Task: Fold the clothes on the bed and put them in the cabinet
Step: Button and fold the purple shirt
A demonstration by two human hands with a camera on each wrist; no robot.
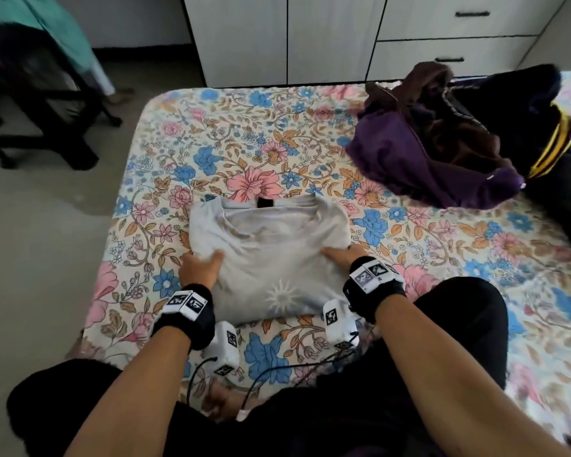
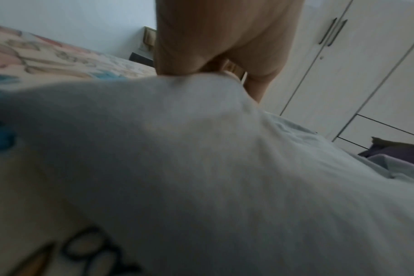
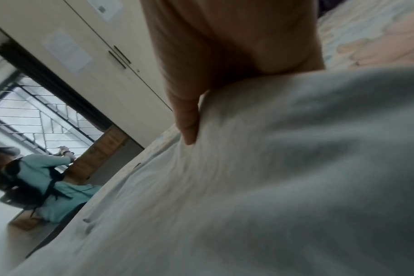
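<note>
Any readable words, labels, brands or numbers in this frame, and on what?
None can be read.
Grey T-shirt: black neck tag, nothing legible; pale sun print, no words.
Wrist-camera blocks: black-and-white marker patterns, not text.
Cabinet: pale sheets, too blurred.

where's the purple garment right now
In the head view the purple garment lies crumpled at the bed's far right, under brown clothing, near the cabinet's drawers.

— Soft daylight, evenly bright over the bed [image 1: 244, 133]; edges bend and smear at lower right.

— Both wrist views blurred, cloth out of focus; window [image 3: 35, 115] glares behind.
</note>
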